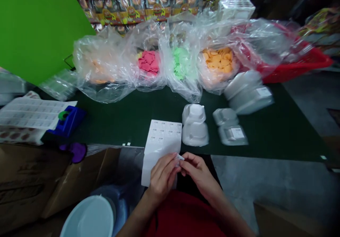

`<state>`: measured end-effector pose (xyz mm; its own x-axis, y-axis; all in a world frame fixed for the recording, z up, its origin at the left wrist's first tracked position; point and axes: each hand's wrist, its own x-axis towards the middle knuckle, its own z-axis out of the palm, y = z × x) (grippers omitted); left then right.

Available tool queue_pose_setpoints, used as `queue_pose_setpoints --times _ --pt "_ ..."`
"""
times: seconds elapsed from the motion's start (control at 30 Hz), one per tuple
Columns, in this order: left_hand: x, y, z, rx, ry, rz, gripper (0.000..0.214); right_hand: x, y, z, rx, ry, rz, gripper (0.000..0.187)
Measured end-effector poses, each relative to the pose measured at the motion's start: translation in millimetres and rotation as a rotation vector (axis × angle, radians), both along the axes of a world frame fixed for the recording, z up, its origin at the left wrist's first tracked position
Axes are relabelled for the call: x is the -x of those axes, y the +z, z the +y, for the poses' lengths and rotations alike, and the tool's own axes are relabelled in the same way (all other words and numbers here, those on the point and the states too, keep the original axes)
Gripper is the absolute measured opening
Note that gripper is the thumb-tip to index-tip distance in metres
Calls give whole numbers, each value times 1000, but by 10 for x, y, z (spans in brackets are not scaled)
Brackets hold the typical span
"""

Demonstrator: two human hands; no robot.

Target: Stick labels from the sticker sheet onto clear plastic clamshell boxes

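Small white label (180, 157) sits just off the near edge of the green desk (117, 123), partly covered by fingers, its print unreadable. Left grip (162, 177) and right grip (196, 168) pinch it from either side, fingers nearly closed. Label sheet (165, 138) overhangs that edge, its lower part partly behind the left grip. Bare desktop runs leftward to a blue tape dispenser (70, 121); an open plastic clamshell box (195, 134) lies just right of the sheet.

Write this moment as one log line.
left hand: at label | right hand: at label | sheet: partly under left hand | clear boxes: on table, right of sheet
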<state>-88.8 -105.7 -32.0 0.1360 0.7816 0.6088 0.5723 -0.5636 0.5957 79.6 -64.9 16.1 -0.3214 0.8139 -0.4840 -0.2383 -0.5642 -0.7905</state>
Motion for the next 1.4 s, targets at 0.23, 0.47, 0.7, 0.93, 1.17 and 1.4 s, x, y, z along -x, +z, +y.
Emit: queue_pose_setpoints --times 0.23,0.47,0.7,0.93,1.17,1.4 --pt "57 463 185 453 58 -182 33 -235 37 74 -241 128 -132 27" --pt "-108 804 693 561 -56 -229 22 -514 101 141 -316 46 -200 25" --pt "-540 846 1287 620 21 -511 24 -1051 141 250 -339 -289 -298 37" --pt "-694 659 1504 647 1 -557 78 -1016 1 347 -378 -371 -275 28" --pt "-716 619 1481 637 52 -489 74 -815 30 490 -543 -363 -378 23" --pt "-716 567 1417 543 65 -339 56 -657 -47 617 -861 -218 -653 28"
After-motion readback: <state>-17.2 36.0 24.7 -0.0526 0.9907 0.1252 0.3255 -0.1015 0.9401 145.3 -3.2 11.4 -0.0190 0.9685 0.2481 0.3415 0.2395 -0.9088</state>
